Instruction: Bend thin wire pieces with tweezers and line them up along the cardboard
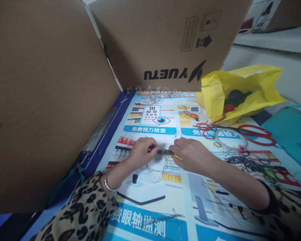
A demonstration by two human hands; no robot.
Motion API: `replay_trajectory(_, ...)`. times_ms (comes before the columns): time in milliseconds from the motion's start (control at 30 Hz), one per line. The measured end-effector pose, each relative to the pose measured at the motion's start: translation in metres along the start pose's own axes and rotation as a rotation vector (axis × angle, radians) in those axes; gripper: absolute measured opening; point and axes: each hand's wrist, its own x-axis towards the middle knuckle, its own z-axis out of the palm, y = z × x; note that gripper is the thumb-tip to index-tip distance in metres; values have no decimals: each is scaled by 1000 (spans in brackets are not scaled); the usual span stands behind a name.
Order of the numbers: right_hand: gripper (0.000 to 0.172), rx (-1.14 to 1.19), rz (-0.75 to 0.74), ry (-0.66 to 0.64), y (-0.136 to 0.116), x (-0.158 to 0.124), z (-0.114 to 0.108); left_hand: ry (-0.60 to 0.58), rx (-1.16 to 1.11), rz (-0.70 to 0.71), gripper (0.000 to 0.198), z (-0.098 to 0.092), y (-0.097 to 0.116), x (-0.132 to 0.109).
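My right hand (192, 154) is closed round a small pair of pliers (165, 152) with a yellow handle, its dark jaws pointing left. Close to the jaw tips, my left hand (142, 151) pinches thin wire; its exact grip is hidden by the fingers. Below the pliers hangs a loose ring of fine wire (157, 170), lying over the printed sheet (153, 197). A silver bangle (108, 182) circles my left wrist.
Cardboard panels (150, 36) wall off the left and back. At right stand a yellow bag (213, 97), red-handled scissors (259, 134), a clear ring spool (232, 147) and a black wire bundle (248, 165). Straight wires (100, 129) and green-handled pliers (76, 170) lie left.
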Motion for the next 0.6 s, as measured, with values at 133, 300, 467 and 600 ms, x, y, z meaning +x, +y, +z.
replay_trajectory(133, 17, 5, 6, -17, -4, 2, 1, 13, 49, 36, 7, 2, 1, 0)
replay_trajectory(300, 19, 6, 20, -34, -2, 2, -5, -21, 46, 28, 7, 4, 0, 1)
replay_trajectory(467, 22, 48, 67, -135, 28, -3, -16, -200, -15, 69, 12, -12, -1, -2)
replay_trajectory(600, 27, 99, 191, -161, 51, -6, -19, -245, -18, 47, 24, -35, 0, 7)
